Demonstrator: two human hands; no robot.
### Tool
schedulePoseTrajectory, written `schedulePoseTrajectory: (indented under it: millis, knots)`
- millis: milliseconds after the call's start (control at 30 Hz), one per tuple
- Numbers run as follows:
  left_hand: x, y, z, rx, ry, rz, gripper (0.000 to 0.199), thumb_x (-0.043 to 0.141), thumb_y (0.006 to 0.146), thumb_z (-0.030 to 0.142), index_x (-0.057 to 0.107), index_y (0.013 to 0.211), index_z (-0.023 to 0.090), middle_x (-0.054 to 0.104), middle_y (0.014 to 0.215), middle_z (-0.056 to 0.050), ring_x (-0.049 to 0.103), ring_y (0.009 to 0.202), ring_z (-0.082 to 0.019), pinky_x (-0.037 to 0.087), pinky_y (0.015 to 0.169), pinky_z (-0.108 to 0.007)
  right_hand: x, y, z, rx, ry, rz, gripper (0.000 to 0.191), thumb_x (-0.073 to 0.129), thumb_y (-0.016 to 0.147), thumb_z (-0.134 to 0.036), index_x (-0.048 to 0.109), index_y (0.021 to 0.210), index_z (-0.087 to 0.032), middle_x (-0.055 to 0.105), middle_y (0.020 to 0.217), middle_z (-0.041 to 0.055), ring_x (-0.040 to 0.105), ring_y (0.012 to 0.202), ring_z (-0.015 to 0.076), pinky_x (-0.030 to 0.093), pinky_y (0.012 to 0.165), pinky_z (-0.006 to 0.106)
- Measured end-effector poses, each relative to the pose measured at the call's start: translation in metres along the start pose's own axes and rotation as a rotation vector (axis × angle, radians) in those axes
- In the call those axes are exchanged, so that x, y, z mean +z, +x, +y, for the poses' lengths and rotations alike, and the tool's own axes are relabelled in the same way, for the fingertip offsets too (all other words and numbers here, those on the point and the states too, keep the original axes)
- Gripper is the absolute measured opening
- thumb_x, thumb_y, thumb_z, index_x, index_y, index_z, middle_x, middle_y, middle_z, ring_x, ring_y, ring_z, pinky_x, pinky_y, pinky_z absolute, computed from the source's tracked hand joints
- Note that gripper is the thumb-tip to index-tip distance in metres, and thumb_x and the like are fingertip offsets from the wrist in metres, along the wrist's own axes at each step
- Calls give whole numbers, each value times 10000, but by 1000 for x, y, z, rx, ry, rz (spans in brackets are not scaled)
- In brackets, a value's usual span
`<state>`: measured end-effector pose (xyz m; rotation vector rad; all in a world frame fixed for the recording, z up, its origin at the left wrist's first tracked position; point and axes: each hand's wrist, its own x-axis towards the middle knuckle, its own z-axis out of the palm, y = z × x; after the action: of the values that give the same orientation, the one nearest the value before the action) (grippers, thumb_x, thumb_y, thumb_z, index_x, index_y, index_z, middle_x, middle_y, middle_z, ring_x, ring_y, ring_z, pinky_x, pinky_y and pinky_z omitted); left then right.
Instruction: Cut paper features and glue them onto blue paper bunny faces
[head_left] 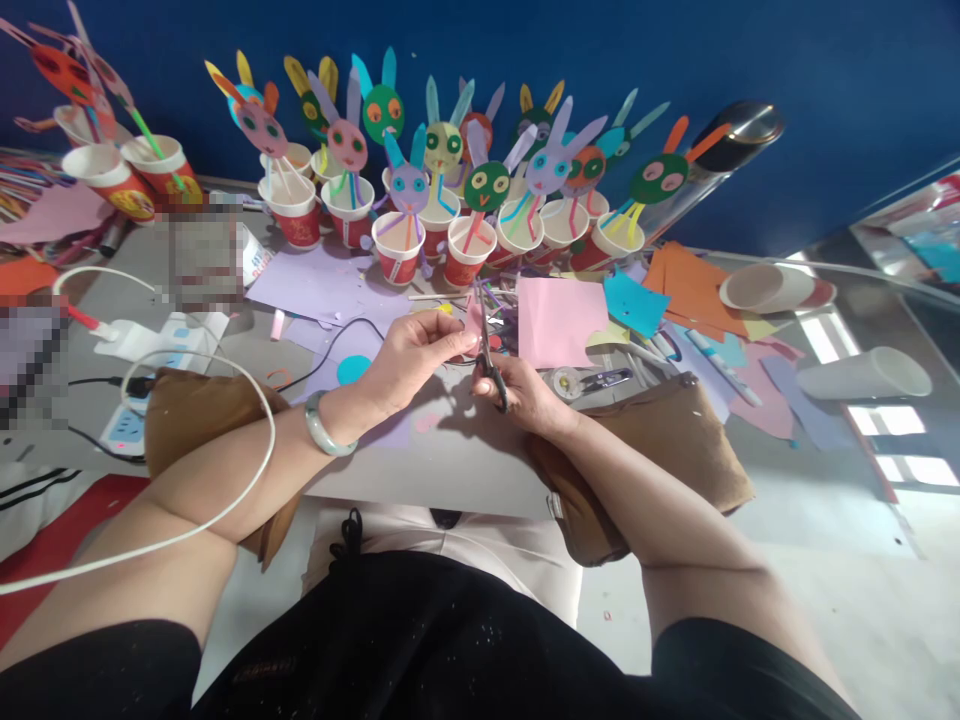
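Left hand [424, 362], bangled at the wrist: fingertips pinched on a small pink paper piece [473, 318], raised above the cluttered tabletop [420, 480]. Right hand [517, 390]: closed around the handles of dark-handled scissors [491, 372], their blades upright at that piece. Pink paper sheet [562, 322]: lies just beyond the right hand. Blue paper circle [352, 370]: near the left wrist. Red-and-white paper cups [466, 250] holding long-eared paper figures [487, 186]: grouped beyond both hands.
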<state>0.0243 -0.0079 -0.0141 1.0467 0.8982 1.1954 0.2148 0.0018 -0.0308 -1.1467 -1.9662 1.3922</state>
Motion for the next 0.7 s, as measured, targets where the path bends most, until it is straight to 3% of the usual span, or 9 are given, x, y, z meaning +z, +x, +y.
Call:
schedulePoseTrajectory:
  millis: [700]
  knots:
    - [0,-2,6,3,20,11,204,797,744,319,651,712,182,698,704,10,642,713,-127,510,751,-295,-5,1,3,18,-22,-2,716,644,706,-885,519,672,-180,489,624,-14,442,608,131,309,578,285]
